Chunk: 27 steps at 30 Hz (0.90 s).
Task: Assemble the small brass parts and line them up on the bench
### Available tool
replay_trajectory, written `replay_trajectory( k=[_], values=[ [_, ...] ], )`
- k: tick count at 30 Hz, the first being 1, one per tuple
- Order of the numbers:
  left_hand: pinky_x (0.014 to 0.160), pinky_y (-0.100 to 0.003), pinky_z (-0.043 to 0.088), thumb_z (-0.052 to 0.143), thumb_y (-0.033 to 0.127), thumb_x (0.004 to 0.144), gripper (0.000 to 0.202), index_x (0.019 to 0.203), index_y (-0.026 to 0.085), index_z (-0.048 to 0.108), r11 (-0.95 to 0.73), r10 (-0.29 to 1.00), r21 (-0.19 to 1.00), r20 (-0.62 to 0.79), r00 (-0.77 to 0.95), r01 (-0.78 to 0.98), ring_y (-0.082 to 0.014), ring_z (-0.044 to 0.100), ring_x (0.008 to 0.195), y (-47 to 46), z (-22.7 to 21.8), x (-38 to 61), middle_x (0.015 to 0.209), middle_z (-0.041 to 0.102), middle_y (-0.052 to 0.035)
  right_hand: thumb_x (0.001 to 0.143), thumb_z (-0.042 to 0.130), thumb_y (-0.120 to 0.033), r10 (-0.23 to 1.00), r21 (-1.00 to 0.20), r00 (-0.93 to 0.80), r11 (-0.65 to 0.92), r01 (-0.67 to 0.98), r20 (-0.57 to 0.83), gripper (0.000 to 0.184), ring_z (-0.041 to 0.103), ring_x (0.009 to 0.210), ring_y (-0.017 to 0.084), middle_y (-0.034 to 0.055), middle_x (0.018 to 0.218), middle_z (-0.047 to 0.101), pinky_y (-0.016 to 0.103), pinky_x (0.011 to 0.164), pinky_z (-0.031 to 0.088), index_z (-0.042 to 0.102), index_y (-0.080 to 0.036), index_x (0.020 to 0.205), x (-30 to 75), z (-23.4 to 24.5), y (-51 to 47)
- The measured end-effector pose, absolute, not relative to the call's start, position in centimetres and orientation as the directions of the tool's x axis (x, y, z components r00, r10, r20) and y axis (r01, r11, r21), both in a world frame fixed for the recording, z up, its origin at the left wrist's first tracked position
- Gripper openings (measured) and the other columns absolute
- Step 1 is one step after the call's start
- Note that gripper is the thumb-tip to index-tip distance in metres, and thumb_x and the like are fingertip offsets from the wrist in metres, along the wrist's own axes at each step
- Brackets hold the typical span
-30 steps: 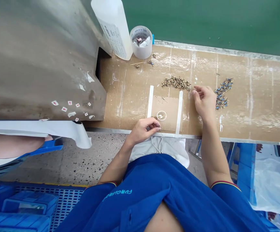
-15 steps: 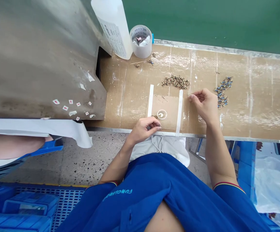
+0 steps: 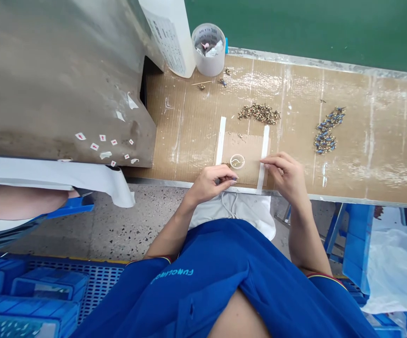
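My left hand (image 3: 214, 183) rests at the table's front edge, thumb and fingertips pinched together. A tiny bluish speck shows at the fingertips, too small to name. My right hand (image 3: 285, 177) is at the right white tape strip (image 3: 263, 162), its fingertips drawn together; whatever they hold, if anything, is too small to see. Between the hands, a small round clear dish (image 3: 237, 161) with thin gold-coloured pieces sits on a cardboard pad (image 3: 249, 145). Behind the pad lies a pile of small brass-coloured metal parts (image 3: 260, 113). Farther right is a pile of similar parts with blue bits (image 3: 326, 134).
A white bottle (image 3: 171, 37) and a tape roll (image 3: 208, 61) holding scraps stand at the back left. A metal housing (image 3: 66, 84) borders the table on the left. Another person's arm (image 3: 20, 204) shows at far left. Blue crates (image 3: 358, 253) stand at right below the table.
My right hand has moved left, away from the blue-bit pile and up to the right tape strip. My left hand stays pinched near the dish. The camera view has shifted slightly.
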<state>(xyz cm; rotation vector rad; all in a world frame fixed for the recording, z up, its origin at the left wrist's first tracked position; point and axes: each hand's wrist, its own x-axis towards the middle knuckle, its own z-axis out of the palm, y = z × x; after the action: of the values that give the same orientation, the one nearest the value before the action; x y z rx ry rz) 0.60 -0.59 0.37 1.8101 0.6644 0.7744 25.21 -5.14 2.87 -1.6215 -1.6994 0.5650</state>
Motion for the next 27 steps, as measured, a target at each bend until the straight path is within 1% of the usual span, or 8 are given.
replay_trajectory(
  k=[3,7,9,12,14,17,22,27],
  values=[
    [0.061,-0.020,0.048,0.065,0.021,0.094,0.011,0.094,0.013,0.074,-0.369,0.732,0.926,0.234,0.639,0.083,-0.0095,0.062,0.066,-0.6,0.2,0.7,0.079,0.069,-0.0040,0.095,0.058,-0.023,0.985,-0.788,0.023,0.125,0.603,0.174,0.020,0.072,0.090,0.021,0.0051,0.096,0.077,0.037,0.081,0.057,0.077,-0.026,0.091,24.2,2.6,-6.1],
    [0.063,-0.022,0.050,0.066,0.023,0.095,0.012,0.093,0.014,0.074,-0.380,0.724,0.920,0.230,0.651,0.098,-0.0109,0.063,0.068,-0.6,0.1,0.6,0.081,0.071,-0.0048,0.095,0.059,-0.025,0.997,-0.842,0.007,0.061,0.537,0.077,0.019,0.067,0.076,0.018,0.0035,0.083,0.072,0.033,0.069,0.054,0.078,-0.026,0.092,23.2,2.6,-7.2],
    [0.064,-0.022,0.050,0.068,0.024,0.094,0.012,0.092,0.014,0.075,-0.380,0.722,0.919,0.227,0.653,0.101,-0.0118,0.064,0.069,-0.6,0.1,0.6,0.081,0.072,-0.0051,0.094,0.061,-0.026,1.000,-0.873,0.019,0.007,0.487,0.018,0.017,0.064,0.069,0.017,0.0023,0.078,0.070,0.031,0.064,0.053,0.077,-0.025,0.097,22.9,2.4,-7.6],
    [0.065,-0.023,0.051,0.069,0.027,0.094,0.015,0.090,0.014,0.075,-0.374,0.725,0.923,0.227,0.651,0.094,-0.0126,0.066,0.071,-0.6,0.0,0.6,0.080,0.074,-0.0057,0.088,0.069,-0.031,0.991,-0.935,0.104,-0.120,0.333,-0.090,0.017,0.064,0.062,0.016,0.0006,0.074,0.070,0.030,0.059,0.053,0.074,-0.023,0.102,22.4,2.0,-8.0],
    [0.065,-0.023,0.050,0.068,0.029,0.095,0.017,0.089,0.014,0.075,-0.374,0.727,0.922,0.222,0.650,0.104,-0.0129,0.066,0.070,-0.6,0.0,0.6,0.079,0.073,-0.0058,0.084,0.075,-0.036,0.977,-0.956,0.147,-0.187,0.227,-0.156,0.018,0.065,0.061,0.015,0.0005,0.072,0.071,0.029,0.057,0.054,0.073,-0.022,0.094,22.0,1.9,-8.2],
    [0.063,-0.023,0.048,0.067,0.029,0.096,0.019,0.088,0.014,0.074,-0.404,0.728,0.906,0.239,0.642,0.122,-0.0124,0.064,0.068,-0.7,-0.1,0.7,0.076,0.071,-0.0048,0.080,0.079,-0.044,0.962,-0.964,0.178,-0.231,0.130,-0.207,0.024,0.069,0.064,0.016,0.0020,0.074,0.074,0.029,0.060,0.058,0.073,-0.021,0.086,21.0,1.9,-8.3],
    [0.059,-0.022,0.043,0.066,0.029,0.096,0.020,0.085,0.014,0.072,-0.438,0.733,0.886,0.256,0.630,0.150,-0.0104,0.057,0.062,-1.0,0.1,1.0,0.070,0.065,-0.0024,0.079,0.078,-0.059,0.948,-0.969,0.210,-0.246,-0.002,-0.241,0.039,0.074,0.072,0.018,0.0035,0.079,0.077,0.034,0.070,0.064,0.073,-0.022,0.091,19.4,1.4,-8.3],
    [0.056,-0.021,0.041,0.065,0.030,0.096,0.023,0.081,0.014,0.071,-0.414,0.744,0.895,0.228,0.629,0.165,-0.0095,0.054,0.059,-1.1,0.2,1.2,0.068,0.062,-0.0010,0.077,0.082,-0.057,0.944,-0.969,0.218,-0.241,-0.053,-0.246,0.038,0.076,0.076,0.020,0.0034,0.080,0.078,0.037,0.076,0.066,0.071,-0.023,0.089,19.0,1.0,-8.4]
  ],
)
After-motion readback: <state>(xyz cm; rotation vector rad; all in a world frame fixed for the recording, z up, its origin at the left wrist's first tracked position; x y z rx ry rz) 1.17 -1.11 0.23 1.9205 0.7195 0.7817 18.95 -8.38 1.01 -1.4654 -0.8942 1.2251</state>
